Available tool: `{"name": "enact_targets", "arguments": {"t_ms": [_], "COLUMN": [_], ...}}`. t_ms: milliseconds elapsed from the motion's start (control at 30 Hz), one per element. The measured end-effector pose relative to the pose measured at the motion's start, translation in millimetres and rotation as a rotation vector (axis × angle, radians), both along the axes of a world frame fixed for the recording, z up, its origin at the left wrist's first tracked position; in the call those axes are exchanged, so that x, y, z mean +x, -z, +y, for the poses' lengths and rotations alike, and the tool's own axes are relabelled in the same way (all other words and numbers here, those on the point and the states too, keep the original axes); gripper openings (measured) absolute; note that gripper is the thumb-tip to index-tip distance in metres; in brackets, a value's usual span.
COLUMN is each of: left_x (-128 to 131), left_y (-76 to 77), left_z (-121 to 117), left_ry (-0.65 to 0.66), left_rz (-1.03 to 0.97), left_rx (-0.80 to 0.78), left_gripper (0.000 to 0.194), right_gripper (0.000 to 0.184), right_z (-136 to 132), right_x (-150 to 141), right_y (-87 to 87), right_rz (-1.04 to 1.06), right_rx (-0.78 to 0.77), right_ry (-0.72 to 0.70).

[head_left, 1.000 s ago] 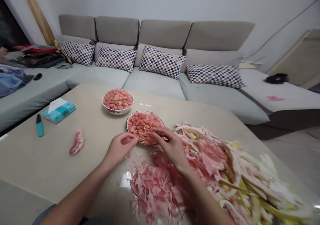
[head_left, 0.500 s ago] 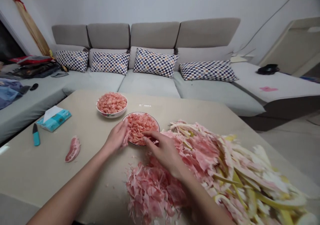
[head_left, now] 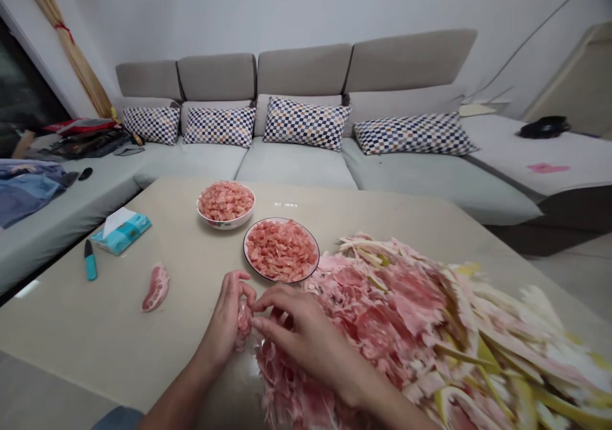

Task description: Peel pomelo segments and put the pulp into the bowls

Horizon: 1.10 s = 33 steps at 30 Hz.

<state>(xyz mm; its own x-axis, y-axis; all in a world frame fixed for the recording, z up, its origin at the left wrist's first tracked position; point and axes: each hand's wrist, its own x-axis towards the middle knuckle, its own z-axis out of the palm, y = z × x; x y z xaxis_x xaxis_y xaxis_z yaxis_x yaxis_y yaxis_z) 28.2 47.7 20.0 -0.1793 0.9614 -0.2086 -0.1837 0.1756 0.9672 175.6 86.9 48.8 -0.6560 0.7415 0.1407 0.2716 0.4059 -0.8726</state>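
My left hand [head_left: 224, 323] and my right hand [head_left: 296, 337] meet over the near edge of the beige table [head_left: 95, 328]. Both are closed on one small pink pomelo piece [head_left: 244, 318], pinched between their fingertips. Just beyond them stands a dark-rimmed plate [head_left: 281, 250] heaped with peeled pink pomelo flesh. Farther back a white bowl [head_left: 225, 204] is filled with the same flesh. Under and right of my right hand lies a large pile of pink membranes and yellow-white peel [head_left: 421, 328].
One whole pomelo segment [head_left: 155, 287] lies on the table to the left. Beyond it are a teal knife [head_left: 89, 260] and a blue tissue pack [head_left: 121, 229]. A grey sofa [head_left: 296, 162] with checkered cushions wraps round the far side.
Both hands have drawn back from the plate toward me and come together on a pomelo piece. The camera has shifted slightly.
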Motion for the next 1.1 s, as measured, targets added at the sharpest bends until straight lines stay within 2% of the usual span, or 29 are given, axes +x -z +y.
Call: {"name": "enact_targets", "arguments": {"t_ms": [133,267,400,500,567,633,700,800,933,1100], "left_x": [0,-1,-9,-19,-25,-29,-30,-29,-25,-20], "left_y": [5.5,9.6,8.9,2.0,-2.6,-5.3,-6.2,-6.1,-5.7,-5.9], "left_z": [-1,-5,-6,-7,-6,-5,-3,-2,-2,-4], "left_ry": [-0.042,0.023,0.088,0.173,0.285,0.385,0.429,0.410,0.356,0.245], "left_rz": [-0.107,-0.190,-0.187,-0.149,-0.115,-0.073,-0.042,-0.044,-0.028,0.188], "left_rx": [0.073,0.078,0.041,0.053,0.071,0.089,0.094,0.083,0.085,0.157], "left_gripper": [0.053,0.059,0.064,0.057,0.052,0.037,0.025,0.024,0.023,0.017], "right_gripper": [0.014,0.014,0.012,0.017,0.019,0.019,0.019,0.017,0.017,0.014], "right_z": [-10,-13,-10,-4,1,6,8,10,12,13], "right_x": [-10,-16,-13,-8,-4,-1,3,7,11,11], "right_y": [5.8,13.9,11.6,7.1,5.6,4.8,3.8,0.3,-4.2,-3.3], "right_rz": [-0.020,0.005,0.012,0.042,0.051,0.040,0.024,0.002,-0.011,-0.009], "right_rx": [-0.059,-0.036,-0.014,-0.074,-0.103,-0.103,-0.100,-0.137,-0.150,-0.044], "right_ry": [-0.009,0.011,0.055,0.084,0.102,0.115,0.097,0.050,0.075,0.091]}}
